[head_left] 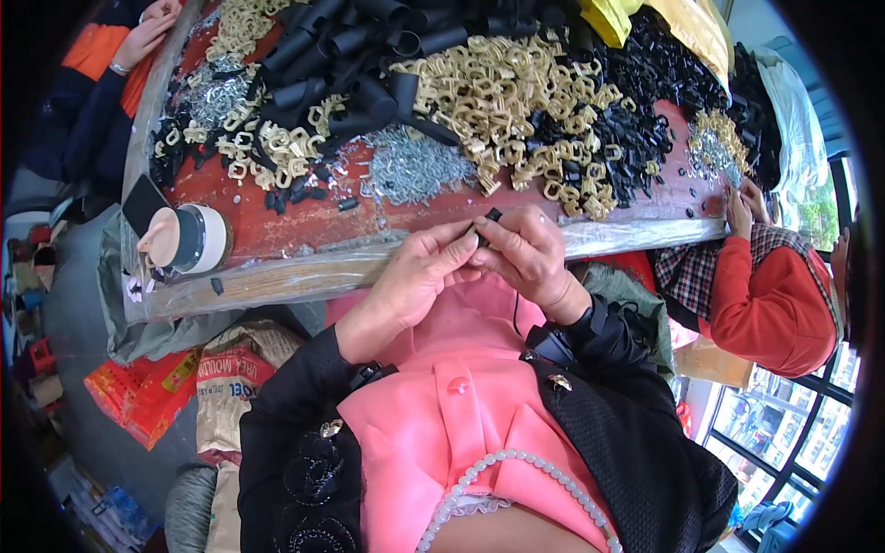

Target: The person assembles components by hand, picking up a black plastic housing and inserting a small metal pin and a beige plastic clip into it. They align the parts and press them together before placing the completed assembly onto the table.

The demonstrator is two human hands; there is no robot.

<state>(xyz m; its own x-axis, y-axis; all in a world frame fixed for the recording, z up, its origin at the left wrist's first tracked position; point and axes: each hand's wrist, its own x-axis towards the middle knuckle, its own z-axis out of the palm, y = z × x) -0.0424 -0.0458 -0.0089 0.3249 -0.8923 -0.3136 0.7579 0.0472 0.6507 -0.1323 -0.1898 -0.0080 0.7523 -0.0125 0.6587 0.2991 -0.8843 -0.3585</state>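
Just over the near edge of the table, my left hand (pixel 410 276) and my right hand (pixel 533 253) meet at a small black plastic part (pixel 489 219). Fingers and thumbs of both hands pinch it, and they cover most of its shape. Beyond my hands lies a heap of small silvery metal pieces (pixel 417 168). Behind it spreads a large pile of cream plastic clips (pixel 502 88). Small black plastic pieces (pixel 636 138) are heaped to the right of the clips.
Black tubes (pixel 359 41) pile up at the back of the red table (pixel 369 226). A cream and dark round container (pixel 198 238) stands at its left corner. One person (pixel 774 286) sits at right; another person's hands (pixel 147 37) show at upper left. Sacks (pixel 235 387) rest below the table.
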